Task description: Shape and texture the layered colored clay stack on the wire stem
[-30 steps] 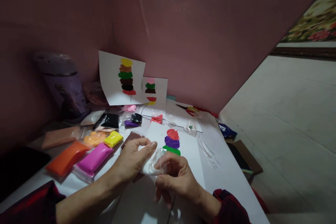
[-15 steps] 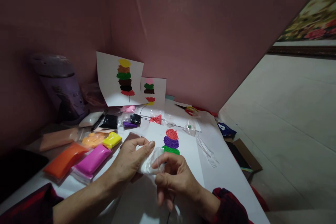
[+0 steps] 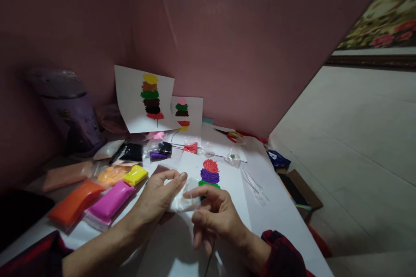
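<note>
My left hand (image 3: 164, 192) grips a clear plastic bag of soft white clay (image 3: 185, 200), thumb on top. My right hand (image 3: 217, 214) reaches the bag from the right; its index finger lies against the plastic while the thumb stays apart from it, lower down. Beneath both hands is a white paper sheet (image 3: 232, 199) bearing textured clay shapes: a red round (image 3: 211, 165), a purple band (image 3: 209, 176) and a green band (image 3: 208, 184). The sheet's part under the hands is hidden. A dark line (image 3: 209, 259) runs down below my right hand.
Orange (image 3: 76, 201), magenta (image 3: 112, 201) and yellow clay packs (image 3: 135, 175) lie at left, before a purple bottle (image 3: 69, 112). Two pictures (image 3: 130, 95) lean against the pink wall (image 3: 227, 43). Scissors (image 3: 231, 135) are at the back, clear plastic forks (image 3: 256, 188) at right.
The view has shifted slightly. The bag sits a little more tilted and flatter in my left hand, and my right thumb has more gap from it.
</note>
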### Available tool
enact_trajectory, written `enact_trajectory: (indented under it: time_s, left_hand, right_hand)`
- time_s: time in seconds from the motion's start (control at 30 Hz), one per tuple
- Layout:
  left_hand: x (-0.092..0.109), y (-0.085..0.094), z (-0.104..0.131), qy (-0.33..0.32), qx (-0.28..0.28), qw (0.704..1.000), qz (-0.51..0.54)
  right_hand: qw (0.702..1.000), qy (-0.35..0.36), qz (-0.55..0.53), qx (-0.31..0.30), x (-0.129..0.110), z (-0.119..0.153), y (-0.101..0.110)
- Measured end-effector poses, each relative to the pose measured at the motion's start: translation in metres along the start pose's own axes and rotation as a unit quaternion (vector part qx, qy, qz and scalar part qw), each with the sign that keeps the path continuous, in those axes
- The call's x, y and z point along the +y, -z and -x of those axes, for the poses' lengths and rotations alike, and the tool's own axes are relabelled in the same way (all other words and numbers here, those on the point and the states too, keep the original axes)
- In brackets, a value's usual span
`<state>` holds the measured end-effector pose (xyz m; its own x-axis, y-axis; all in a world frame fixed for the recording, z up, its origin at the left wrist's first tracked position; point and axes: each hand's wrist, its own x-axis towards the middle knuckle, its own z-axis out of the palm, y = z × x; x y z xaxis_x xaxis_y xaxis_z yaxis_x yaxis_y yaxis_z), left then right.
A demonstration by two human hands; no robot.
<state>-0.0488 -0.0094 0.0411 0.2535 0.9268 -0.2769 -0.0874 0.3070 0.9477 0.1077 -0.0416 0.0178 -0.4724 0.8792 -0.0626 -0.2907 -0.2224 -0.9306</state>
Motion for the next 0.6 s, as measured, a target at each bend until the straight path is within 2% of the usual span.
enact_trajectory:
  time_s: [0.1, 0.23, 0.3, 0.5, 0.6]
  left_hand:
    - [0.0, -0.0013, 0.0018, -0.006, 0.008, 1.0, -0.007]
    - [0.003, -0.0047, 0.007, -0.003, 0.014, 0.999, -0.041]
    - [0.0037, -0.006, 0.0081, -0.008, 0.015, 0.999, -0.046]
    - [0.0001, -0.0051, 0.0034, -0.02, 0.018, 0.999, -0.043]
    - [-0.0034, -0.0032, 0.0, -0.011, 0.02, 0.999, -0.026]
  right_hand:
    - [0.997, -0.054, -0.028, -0.043, -0.0006, 0.0002, 0.0004]
    - [0.994, -0.075, -0.02, -0.083, 0.0006, -0.001, 0.0037]
    - [0.996, -0.057, -0.011, -0.068, 0.0017, -0.0021, 0.0039]
    - [0.998, 0.038, 0.025, 0.032, 0.0076, -0.0036, -0.0008]
    - [0.995, 0.054, 0.065, 0.058, 0.0084, -0.0026, -0.0027]
